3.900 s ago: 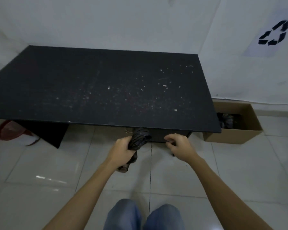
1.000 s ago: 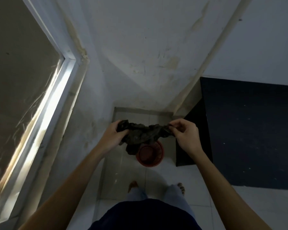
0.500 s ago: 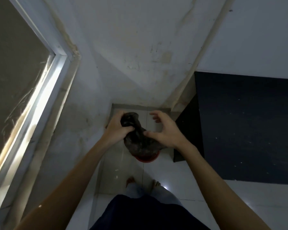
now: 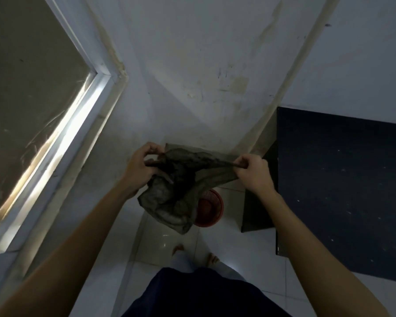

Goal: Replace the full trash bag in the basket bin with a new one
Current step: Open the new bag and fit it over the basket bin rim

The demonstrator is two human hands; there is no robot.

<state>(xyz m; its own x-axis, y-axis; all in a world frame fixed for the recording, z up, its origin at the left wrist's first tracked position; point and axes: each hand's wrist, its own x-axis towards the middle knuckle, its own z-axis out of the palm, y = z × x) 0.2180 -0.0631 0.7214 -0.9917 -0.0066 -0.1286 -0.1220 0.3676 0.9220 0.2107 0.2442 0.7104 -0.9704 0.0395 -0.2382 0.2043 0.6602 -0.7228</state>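
A thin dark trash bag [image 4: 181, 188] hangs stretched between both hands at about waist height. My left hand [image 4: 138, 167] pinches its upper left edge and my right hand [image 4: 253, 171] pinches its upper right edge. The bag's crumpled lower part droops down and to the left. Below it on the floor stands the red basket bin [image 4: 209, 208], partly hidden behind the bag; its visible inside looks bare.
A black table [image 4: 343, 186] fills the right side, its dark side panel [image 4: 257, 209] just right of the bin. A window frame [image 4: 55, 143] and wall close the left. White floor tiles [image 4: 160, 245] and my bare feet [image 4: 181, 249] lie below.
My hands have drawn apart, pulling the bunched bag out wide between them. My right hand, which was loose against the bag, now pinches its edge.
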